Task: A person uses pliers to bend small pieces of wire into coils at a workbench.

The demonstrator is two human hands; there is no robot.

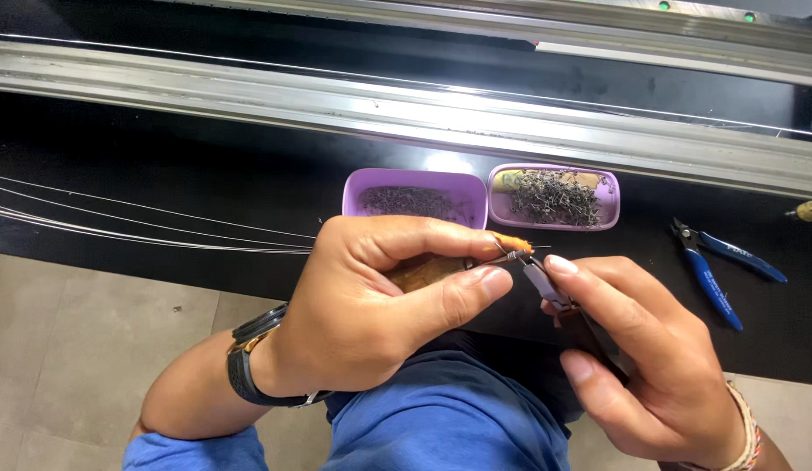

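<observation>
Left hand [371, 301] clamped on an orange-tipped wire piece [510, 249], just in front of the two purple trays [414, 183]. Right hand [650, 358] closed on a small metal tool [544, 283] touching that tip. Right of the trays, blue cutters [720, 270] on open black surface [161, 174]; left, several thin wires [118, 227].

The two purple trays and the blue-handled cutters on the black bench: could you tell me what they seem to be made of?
The purple trays look like moulded plastic: even colour, rounded corners, soft sheen. The cutters seem to have dark metal jaws and blue, probably plastic or rubber-coated handles.
</observation>
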